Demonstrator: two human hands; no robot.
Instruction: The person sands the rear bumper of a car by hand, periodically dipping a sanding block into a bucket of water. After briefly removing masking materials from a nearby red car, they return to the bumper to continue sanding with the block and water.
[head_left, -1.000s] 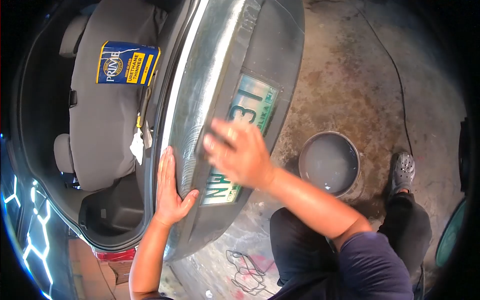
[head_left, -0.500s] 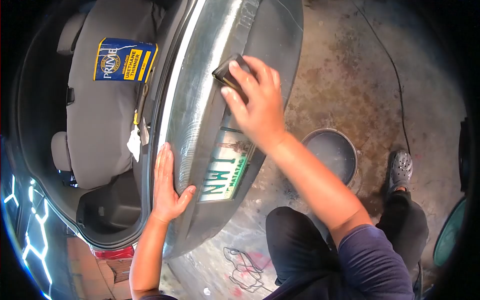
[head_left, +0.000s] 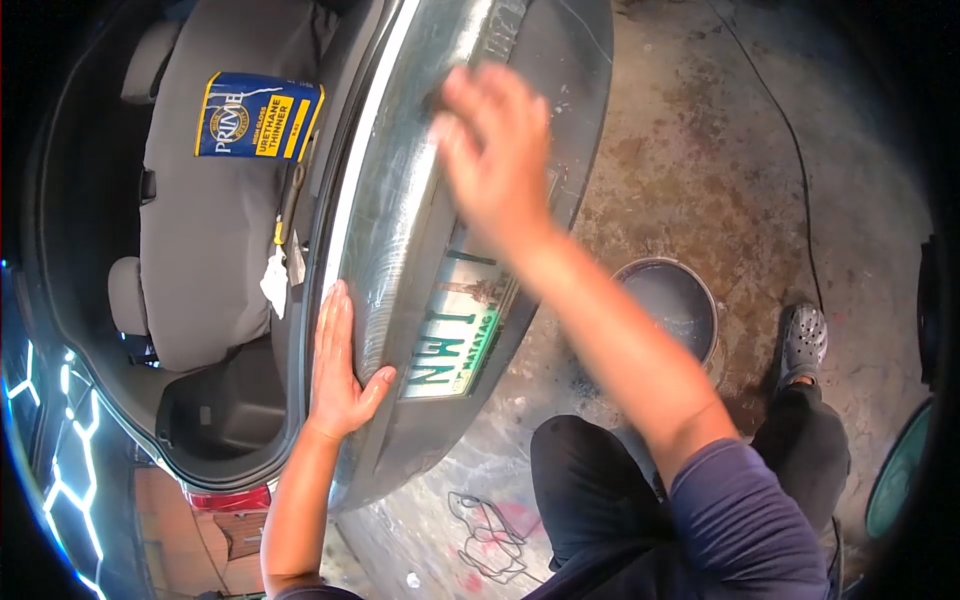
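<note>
A car's wet grey rear bumper [head_left: 385, 240] runs diagonally through the view, with a streaky, whitish sheen along its upper face. My right hand [head_left: 500, 150], blurred by motion, is closed round a dark sanding block [head_left: 434, 98] pressed to the bumper's upper part. My fingers cover most of the block. Lower down, my left hand [head_left: 340, 375] lies flat near the bumper's inner edge, holding nothing, thumb spread away from the fingers. A number plate [head_left: 440, 350] with green lettering sits to the right of that hand.
Inside the open boot are a blue urethane thinner can [head_left: 260, 115], a dark-handled tool [head_left: 288, 205] and a scraper-like blade [head_left: 296, 260]. A bucket [head_left: 714, 320] of cloudy liquid stands by my legs. Thin wire [head_left: 485, 540] and a black cable [head_left: 795, 140] lie on the floor.
My right hand has slid up and slightly left along the bumper with the sanding block, which is now mostly hidden. My left hand keeps its place; the whole view has shifted slightly.
</note>
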